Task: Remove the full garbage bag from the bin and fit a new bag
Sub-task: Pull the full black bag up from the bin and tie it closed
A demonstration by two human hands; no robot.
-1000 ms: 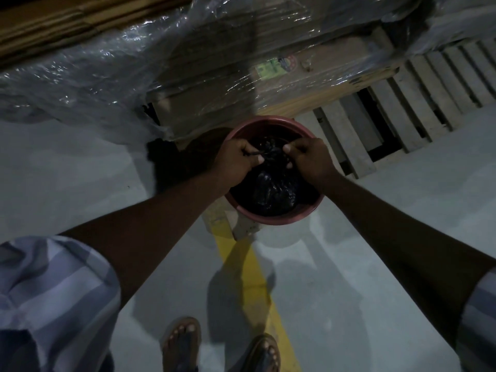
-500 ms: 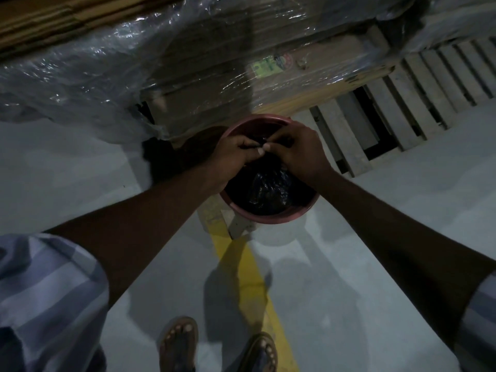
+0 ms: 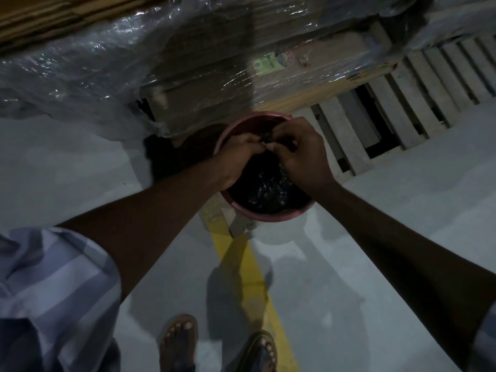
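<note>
At the lower edge, two feet in sandals (image 3: 178, 342) stand on the pale floor (image 3: 389, 210), one on each side of a yellow line (image 3: 249, 267) painted on it. A striped sleeve (image 3: 53, 277) covers the left upper arm. Both forearms are bare and reach forward and down, coming closer to each other toward the bin (image 3: 268, 216).

The left hand (image 3: 239, 159) and the right hand (image 3: 303, 157) meet over the far half of the bin. Their fingers are curled and the fingertips come together. Both hands pinch the gathered top of the black garbage bag (image 3: 268, 191) between them, and the backs of the hands face the camera. The bag sits inside the reddish round bin, and its shiny, wrinkled body fills the opening below the hands. The bin stands on the floor at the far end of the yellow line.

Behind the bin lies a wooden pallet (image 3: 402, 111) to the right, and a stack wrapped in clear plastic film (image 3: 161, 65) stretches across the top.
</note>
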